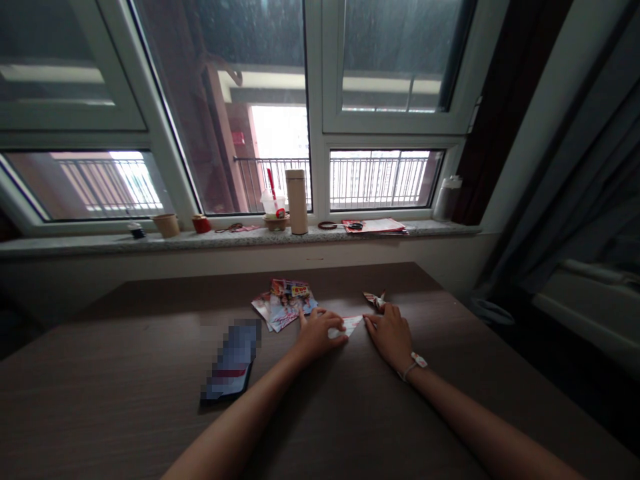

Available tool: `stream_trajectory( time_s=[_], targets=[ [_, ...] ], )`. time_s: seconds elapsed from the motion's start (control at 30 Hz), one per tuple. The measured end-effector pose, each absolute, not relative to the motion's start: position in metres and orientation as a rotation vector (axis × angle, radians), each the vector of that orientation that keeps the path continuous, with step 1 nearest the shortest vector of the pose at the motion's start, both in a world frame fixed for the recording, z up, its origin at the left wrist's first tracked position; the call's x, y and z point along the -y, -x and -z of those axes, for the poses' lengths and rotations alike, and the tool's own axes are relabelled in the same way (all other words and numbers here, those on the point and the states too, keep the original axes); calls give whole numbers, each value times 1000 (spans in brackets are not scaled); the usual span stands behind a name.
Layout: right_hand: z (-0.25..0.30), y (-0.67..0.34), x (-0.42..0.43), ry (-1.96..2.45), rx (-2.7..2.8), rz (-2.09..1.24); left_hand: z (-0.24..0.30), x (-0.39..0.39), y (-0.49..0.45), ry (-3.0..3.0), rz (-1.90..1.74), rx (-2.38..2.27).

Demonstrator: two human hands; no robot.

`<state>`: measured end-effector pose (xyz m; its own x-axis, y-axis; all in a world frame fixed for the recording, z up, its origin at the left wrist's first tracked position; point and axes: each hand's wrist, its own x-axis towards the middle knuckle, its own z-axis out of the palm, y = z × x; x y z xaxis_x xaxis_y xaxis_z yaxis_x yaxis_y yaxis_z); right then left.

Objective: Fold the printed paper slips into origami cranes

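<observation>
1. Brown table (150, 347) stands below a window with a pale window frame (315, 80).
2. On this table, toward its far right corner, lies a folded paper (353, 325): small, white with reddish marks, narrowing to a point at right.
3. Left hand (319, 333) holds its left part between thumb and curled fingers, which partly cover it.
4. Right hand (391, 337) has one fingertip at the pointed end; whether it pinches, I cannot tell.
5. Just beyond this hand lies a patterned paper figure (375, 300) with pointed ends.

White paper (354, 325) with red marks, multicoloured printed sheets (287, 310), brown streaked table (125, 353), beige flask (297, 203)
</observation>
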<state>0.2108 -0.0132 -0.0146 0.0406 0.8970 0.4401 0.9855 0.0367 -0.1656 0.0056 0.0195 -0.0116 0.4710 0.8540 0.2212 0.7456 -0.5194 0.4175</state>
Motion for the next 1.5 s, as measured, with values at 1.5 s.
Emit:
stream_trajectory(
  time_s=[1.5],
  targets=[
    [8, -201, 9, 1835, 1913, 160, 7, -26, 3, -2460, -473, -1334]
  ],
)
